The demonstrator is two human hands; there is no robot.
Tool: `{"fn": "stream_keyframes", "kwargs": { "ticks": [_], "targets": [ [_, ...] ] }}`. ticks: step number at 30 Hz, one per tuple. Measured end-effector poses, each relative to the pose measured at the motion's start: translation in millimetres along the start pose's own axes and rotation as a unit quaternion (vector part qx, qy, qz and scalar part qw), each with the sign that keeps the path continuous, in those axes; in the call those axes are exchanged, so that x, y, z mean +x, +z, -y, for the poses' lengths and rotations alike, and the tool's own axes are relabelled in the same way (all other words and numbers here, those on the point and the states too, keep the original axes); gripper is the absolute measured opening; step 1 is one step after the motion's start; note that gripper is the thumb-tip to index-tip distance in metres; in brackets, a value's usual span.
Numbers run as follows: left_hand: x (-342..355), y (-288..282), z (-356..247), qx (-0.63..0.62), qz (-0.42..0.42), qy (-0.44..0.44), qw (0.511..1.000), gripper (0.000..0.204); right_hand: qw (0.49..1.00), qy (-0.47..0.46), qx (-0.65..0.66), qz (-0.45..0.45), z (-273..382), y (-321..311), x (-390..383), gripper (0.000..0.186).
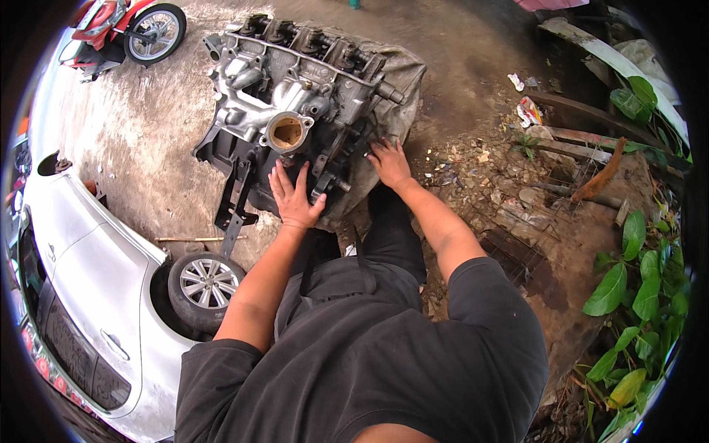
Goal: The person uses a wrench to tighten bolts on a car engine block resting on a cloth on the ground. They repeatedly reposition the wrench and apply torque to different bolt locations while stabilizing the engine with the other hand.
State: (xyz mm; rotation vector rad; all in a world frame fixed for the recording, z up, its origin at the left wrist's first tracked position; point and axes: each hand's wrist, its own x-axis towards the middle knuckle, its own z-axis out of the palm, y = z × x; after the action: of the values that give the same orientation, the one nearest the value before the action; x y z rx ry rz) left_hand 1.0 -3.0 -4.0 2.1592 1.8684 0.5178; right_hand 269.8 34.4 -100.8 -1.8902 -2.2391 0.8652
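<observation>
A large car engine (325, 81) lies in front of me on a grey cloth sheet (402, 70). Its silver intake manifold (247, 114) ends in a round opening (286, 133) with a tan, dirty inside. My left hand (294, 198) rests with spread fingers on the engine's near side, just below that opening. At the engine's right near corner, my right hand (389, 162) reaches out with its fingers apart, touching the dark edge there. Neither hand holds anything. A dark metal bracket (235, 196) sticks out from the engine's near left.
A silver car (96, 258) with a wheel (207, 284) stands close on my left. Farther left is a red motorcycle (111, 33). On the right lie rubble (473, 173), wooden planks (569, 144) and green leafy plants (642, 288).
</observation>
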Motion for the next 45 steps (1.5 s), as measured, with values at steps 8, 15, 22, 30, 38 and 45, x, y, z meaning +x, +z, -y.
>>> {"fn": "stream_keyframes", "kwargs": {
  "ticks": [8,15,22,30,38,45],
  "targets": [
    [4,-3,-1,0.004,-0.01,0.016,1.0,0.077,0.994,-0.077,-0.08,0.004,-14,-9,13,0.022],
    [2,-3,1,0.001,0.019,0.013,1.0,0.077,0.957,-0.254,-0.123,-0.06,-35,-48,19,0.013],
    [4,-4,1,-0.013,-0.006,0.026,1.0,0.076,0.965,-0.192,-0.175,-0.022,12,-114,-18,0.012],
    [4,-5,2,-0.019,0.01,0.029,0.999,0.077,0.975,0.165,-0.124,0.086,74,-109,-12,0.02],
    [4,-5,3,-0.048,0.003,0.027,0.998,0.075,0.923,0.324,0.168,-0.122,110,-30,-51,0.028],
    [3,-5,3,-0.049,0.019,0.034,0.998,0.075,0.894,0.381,0.166,-0.168,125,4,-41,0.035]
  ]
}}
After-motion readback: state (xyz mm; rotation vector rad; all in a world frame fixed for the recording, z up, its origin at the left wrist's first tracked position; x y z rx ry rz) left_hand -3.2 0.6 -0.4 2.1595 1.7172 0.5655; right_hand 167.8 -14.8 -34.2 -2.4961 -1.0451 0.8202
